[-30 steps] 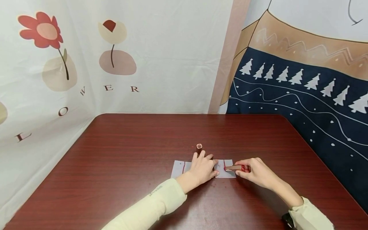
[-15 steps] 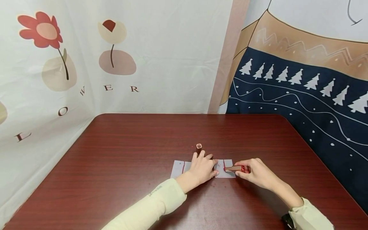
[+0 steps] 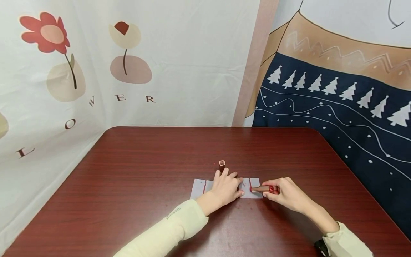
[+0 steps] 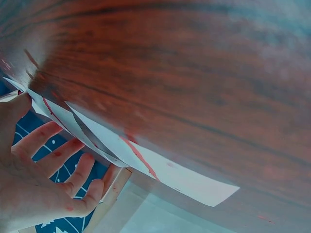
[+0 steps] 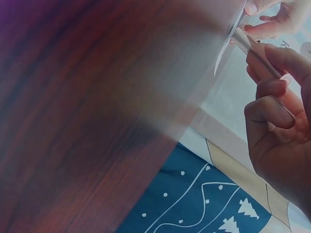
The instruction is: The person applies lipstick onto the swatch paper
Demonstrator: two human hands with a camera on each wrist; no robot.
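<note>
My right hand [image 3: 287, 192] pinches a lipstick [image 3: 261, 189] in a brownish metallic case, its red tip at a red line on the right-hand white paper [image 3: 255, 182]. In the right wrist view, fingers and thumb close round the lipstick case [image 5: 262, 63]. My left hand [image 3: 224, 187] lies with spread fingers over the inner ends of this paper and a second white paper [image 3: 197, 189] on the left. That second sheet bears a red stripe too, seen also in the left wrist view on the paper [image 4: 189, 182]. Just beyond the left fingertips stands the hollow lipstick cap [image 3: 222, 164].
A dark reddish wooden table [image 3: 144, 153] carries everything, with small red specks near the papers. Behind it hangs a white flower-print curtain [image 3: 192, 71]. A navy cloth with white trees [image 3: 321, 103] hangs at the right.
Both hands stay in nearly the same place. The lipstick tip remains at the red line on the right-hand paper, and the cap and papers have not moved.
</note>
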